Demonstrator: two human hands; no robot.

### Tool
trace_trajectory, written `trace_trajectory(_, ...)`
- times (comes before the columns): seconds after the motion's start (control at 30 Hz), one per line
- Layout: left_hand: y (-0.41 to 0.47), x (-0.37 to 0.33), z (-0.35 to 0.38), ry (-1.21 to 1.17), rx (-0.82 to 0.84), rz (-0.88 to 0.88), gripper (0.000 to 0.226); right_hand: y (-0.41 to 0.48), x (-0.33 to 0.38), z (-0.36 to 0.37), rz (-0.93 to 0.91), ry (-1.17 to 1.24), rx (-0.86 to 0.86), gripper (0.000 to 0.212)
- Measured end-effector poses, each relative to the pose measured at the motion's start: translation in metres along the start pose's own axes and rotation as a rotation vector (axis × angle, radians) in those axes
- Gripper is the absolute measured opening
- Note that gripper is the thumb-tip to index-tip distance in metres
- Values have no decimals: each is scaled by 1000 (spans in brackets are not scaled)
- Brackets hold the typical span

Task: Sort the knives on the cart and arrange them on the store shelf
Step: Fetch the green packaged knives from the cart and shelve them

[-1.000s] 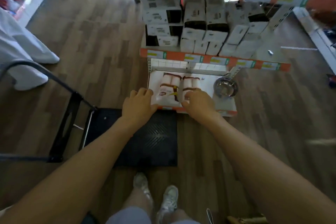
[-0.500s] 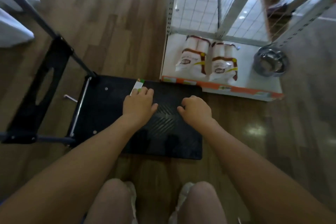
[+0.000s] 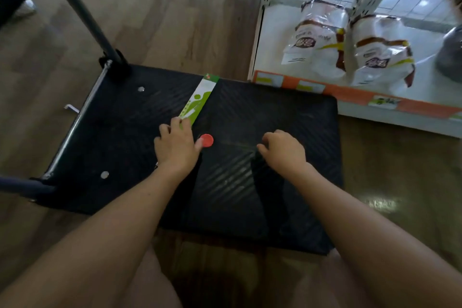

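A long green-and-white knife package point(image 3: 197, 102) lies on the black cart deck point(image 3: 275, 117), pointing away from me. My left hand point(image 3: 176, 149) covers its near end, fingers curled onto the card. The thumb touches a small red round piece point(image 3: 207, 140); I cannot tell what it belongs to. My right hand point(image 3: 282, 151) hovers low over the middle of the deck, fingers loosely curled with the tips down, and nothing shows in it. The bottom store shelf point(image 3: 350, 97), white with an orange price strip, stands just beyond the cart's far right corner.
Two white-and-brown bagged goods point(image 3: 315, 40) lie on the bottom shelf, and a metal bowl point(image 3: 450, 55) sits at its right edge. The cart's handle bar point(image 3: 82, 12) rises at the upper left. Wooden floor surrounds the cart. My knees are at the bottom of the view.
I have crouched lower and both hands came back from the shelf to the cart. My left hand settled on the package's near end; the red piece now shows by its thumb.
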State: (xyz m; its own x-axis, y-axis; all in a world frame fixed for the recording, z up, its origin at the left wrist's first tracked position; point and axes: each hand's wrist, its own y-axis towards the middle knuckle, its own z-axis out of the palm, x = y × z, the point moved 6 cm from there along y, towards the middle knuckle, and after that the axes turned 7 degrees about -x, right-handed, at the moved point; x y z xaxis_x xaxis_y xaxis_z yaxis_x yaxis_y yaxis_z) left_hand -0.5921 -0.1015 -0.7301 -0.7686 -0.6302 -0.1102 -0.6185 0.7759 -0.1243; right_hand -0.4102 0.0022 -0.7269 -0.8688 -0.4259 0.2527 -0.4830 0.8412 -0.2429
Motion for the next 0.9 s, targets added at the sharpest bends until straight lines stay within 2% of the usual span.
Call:
trace_trajectory(0.13, 5, 12, 22, -37, -28, -85, 57, 6, -10, 22, -6, -26, -7, 31)
trace_trajectory(0.37, 16, 18, 48, -20, 67, -153, 65, 22, -20, 32, 4, -63, 6, 34)
trace_trajectory(0.7, 21, 21, 43, -63, 56, -127, 31, 20, -16, 36, 44, -82, 26, 31)
trace_trajectory(0.9, 17, 13, 34, -313, -28, -202, 28, 16, -11, 38, 52, -83, 67, 28)
